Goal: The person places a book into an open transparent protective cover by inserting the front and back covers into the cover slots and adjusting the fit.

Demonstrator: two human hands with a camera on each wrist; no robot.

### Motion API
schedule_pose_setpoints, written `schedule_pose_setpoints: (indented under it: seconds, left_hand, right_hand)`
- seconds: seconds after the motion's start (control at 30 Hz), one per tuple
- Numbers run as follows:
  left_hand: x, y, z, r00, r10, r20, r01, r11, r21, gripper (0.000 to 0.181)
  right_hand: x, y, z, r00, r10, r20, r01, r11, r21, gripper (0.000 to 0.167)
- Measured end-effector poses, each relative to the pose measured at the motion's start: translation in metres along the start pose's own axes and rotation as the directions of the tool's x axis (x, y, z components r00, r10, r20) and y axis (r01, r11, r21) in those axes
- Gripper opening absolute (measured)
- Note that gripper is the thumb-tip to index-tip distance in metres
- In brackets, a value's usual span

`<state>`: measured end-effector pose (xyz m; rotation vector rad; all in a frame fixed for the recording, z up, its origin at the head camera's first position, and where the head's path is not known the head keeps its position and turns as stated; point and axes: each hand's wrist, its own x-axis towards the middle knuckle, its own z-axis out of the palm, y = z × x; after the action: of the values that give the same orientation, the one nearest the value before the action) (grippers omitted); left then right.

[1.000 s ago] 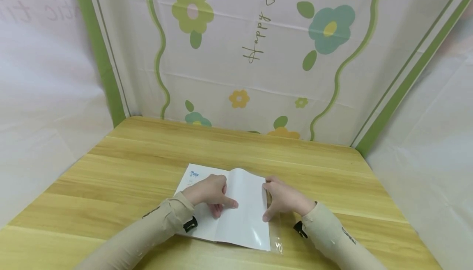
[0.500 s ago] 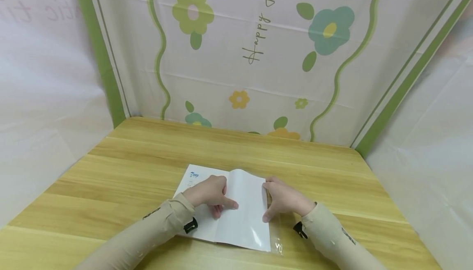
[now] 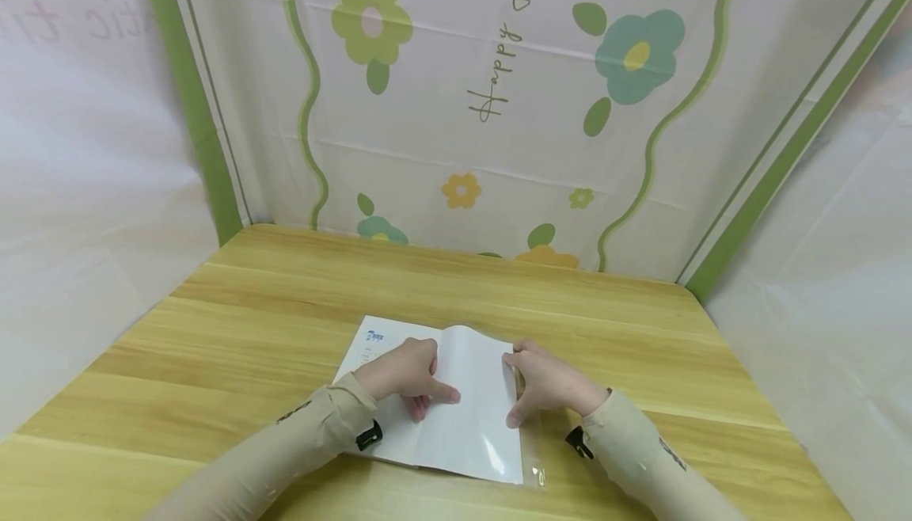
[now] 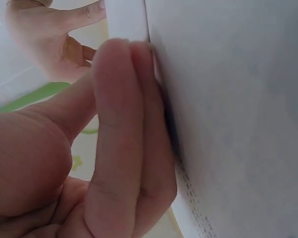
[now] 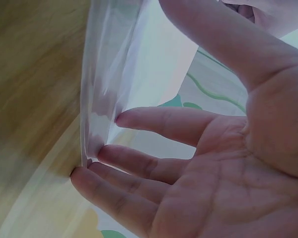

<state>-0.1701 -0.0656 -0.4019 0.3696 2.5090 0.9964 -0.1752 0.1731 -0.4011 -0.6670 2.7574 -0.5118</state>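
Observation:
An open book [image 3: 392, 438] lies on the wooden table, with small blue print on its left page. The right-hand side shows a blank white sheet [image 3: 476, 418], bulging near the fold. Beyond that sheet's right edge sticks out a strip of clear plastic book cover [image 3: 533, 458]. My left hand [image 3: 406, 370] rests across the fold, its thumb stretched over the white sheet and other fingers against the page. At the right edge, my right hand [image 3: 549, 382] touches sheet and cover; in the right wrist view its spread fingers [image 5: 164, 124] meet the clear plastic.
The wooden table [image 3: 285, 307] extends around the book. Behind it hangs a pale curtain [image 3: 427, 125] with printed flowers, and similar cloth closes off both sides.
My right fingertips have shifted very slightly at the upper right edge of the sheet. The left hand and the book stay practically where they were.

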Motion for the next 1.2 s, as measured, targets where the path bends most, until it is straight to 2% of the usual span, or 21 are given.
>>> schedule_pose_setpoints:
  seconds: [0.4,0.77,1.2]
  left_hand:
    - [0.0018,-0.0032,-0.004,1.0,0.001,0.024,0.0,1.0,-0.014,0.037]
    - [0.0028,-0.0021,-0.0033,1.0,-0.009,0.005,0.009,1.0,-0.008,0.038]
    - [0.003,0.0018,0.0008,1.0,-0.017,-0.025,0.018,0.999,0.039,0.039]
  right_hand:
    - [0.0031,0.0014,0.0008,1.0,0.0,0.01,0.0,0.999,-0.043,0.095]
    - [0.0037,0.0031,0.0012,1.0,-0.023,0.008,0.024,0.999,-0.048,0.093]
    - [0.0029,0.0029,0.0007,1.0,-0.028,0.007,0.029,0.998,-0.053,0.096]
